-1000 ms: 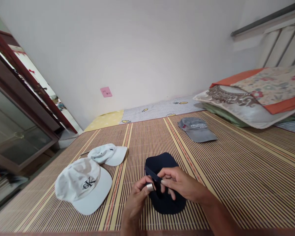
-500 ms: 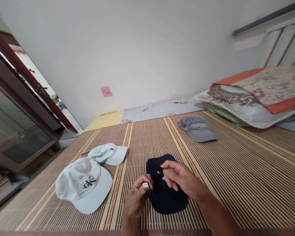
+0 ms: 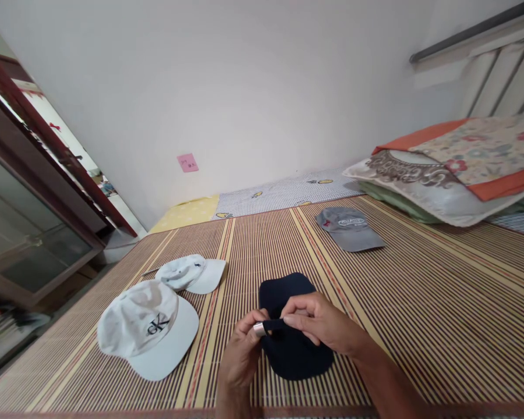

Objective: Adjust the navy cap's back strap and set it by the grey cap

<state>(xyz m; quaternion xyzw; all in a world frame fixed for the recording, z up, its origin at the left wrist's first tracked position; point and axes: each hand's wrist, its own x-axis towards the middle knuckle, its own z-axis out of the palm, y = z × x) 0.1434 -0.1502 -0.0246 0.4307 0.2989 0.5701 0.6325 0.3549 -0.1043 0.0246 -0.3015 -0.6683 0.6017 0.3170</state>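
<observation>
Pale, plain wall [image 3: 266, 87] fills the background, with a pink slip of paper [image 3: 187, 163] stuck low on it; the writing on the slip is too small to read. Along the foot of the wall runs a checked cloth [image 3: 279, 189] with yellow prints, next to a yellow cloth [image 3: 187, 212]. A striped mat [image 3: 419, 302] covers most of the surface in front.

Near the front edge of the mat, close to the middle, lies a navy cap [image 3: 299, 355], partly covered by the person's hands. The left hand [image 3: 242, 349] has thumb and finger closed at a silver metal piece [image 3: 259, 329] beside the cap's dark strap [image 3: 274, 324]. The right hand [image 3: 323, 323] pinches the strap from the other side, its remaining fingers curled over the cap. Whether the strap runs through the metal piece, I cannot tell.

To the left sit two white caps: a larger one [image 3: 135, 317] with dark letters on its front, and just behind it a smaller one [image 3: 190, 273] with a small dark emblem. Farther back, right of the middle, rests a grey cap [image 3: 353, 233] with pale lettering. At the far right, a floral, orange-edged cloth [image 3: 475, 151] lies over a light pillow [image 3: 436, 195], below a grey pipe [image 3: 475, 32].
</observation>
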